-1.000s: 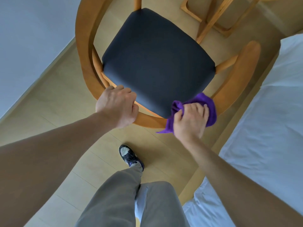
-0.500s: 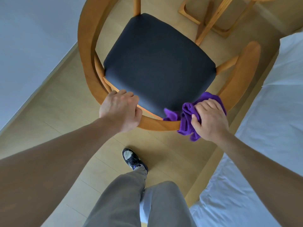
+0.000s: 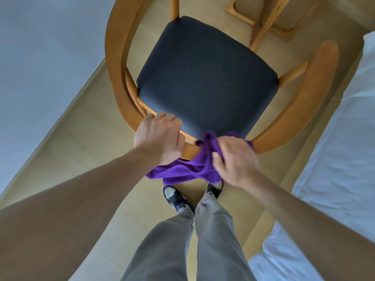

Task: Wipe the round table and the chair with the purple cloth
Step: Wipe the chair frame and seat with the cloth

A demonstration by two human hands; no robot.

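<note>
The person is standing with grey trousers (image 3: 203,240) and dark shoes (image 3: 176,198) nearest, toes pointing at the chair (image 3: 121,78). Just beyond the feet, the purple cloth (image 3: 182,171) is hanging down from the curved wooden back rail (image 3: 189,151) of the chair, draping below it and between both hands. The right hand (image 3: 235,161) is gripping a bunched part of the cloth, fingers curled into the fabric, holding it against the rail; it is slightly blurred. The left hand (image 3: 159,138) is clenching the rail itself just left of the cloth, with the cloth's lower edge trailing under its wrist. Farther off, the dark seat cushion (image 3: 207,78) is lying bare. A white bed (image 3: 334,149) is sitting to the right, and wooden table legs (image 3: 263,23) are standing at the far side.
</note>
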